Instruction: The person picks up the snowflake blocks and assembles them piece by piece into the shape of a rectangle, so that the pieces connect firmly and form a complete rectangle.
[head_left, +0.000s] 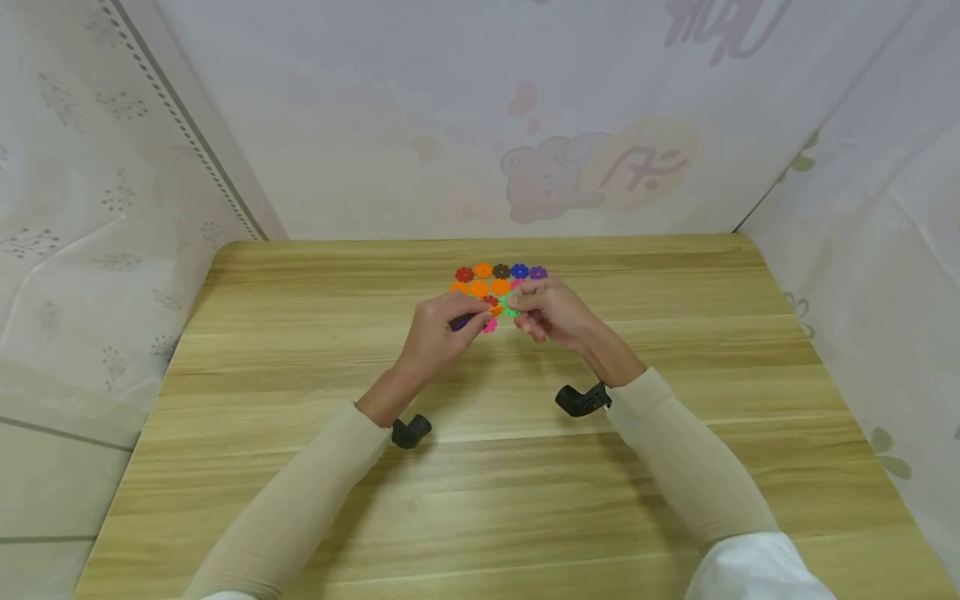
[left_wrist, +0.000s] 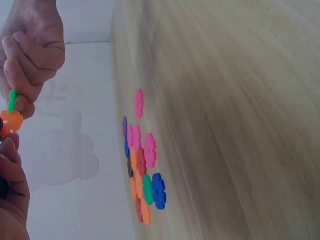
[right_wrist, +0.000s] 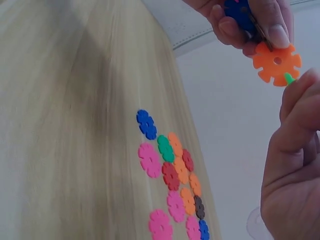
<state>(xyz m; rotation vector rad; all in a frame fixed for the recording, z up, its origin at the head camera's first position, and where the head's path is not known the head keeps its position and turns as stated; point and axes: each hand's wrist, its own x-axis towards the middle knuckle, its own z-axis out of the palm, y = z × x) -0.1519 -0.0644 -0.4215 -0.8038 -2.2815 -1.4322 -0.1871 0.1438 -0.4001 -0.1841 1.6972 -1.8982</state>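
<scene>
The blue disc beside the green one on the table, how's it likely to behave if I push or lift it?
Pushed, the blue disc would probably slide rather than roll, since it lies flat on the table. It may be fiddly to lift, as it looks thin. It's likely stiff: the similar orange disc held above shows no sag.

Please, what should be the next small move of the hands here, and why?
I would probably let the right hand press the green piece gently toward the orange disc, while the left hand steadies it. The right hand pinches the green piece, which meets the orange disc's notched edge; how deep it sits, I cannot tell.
</scene>
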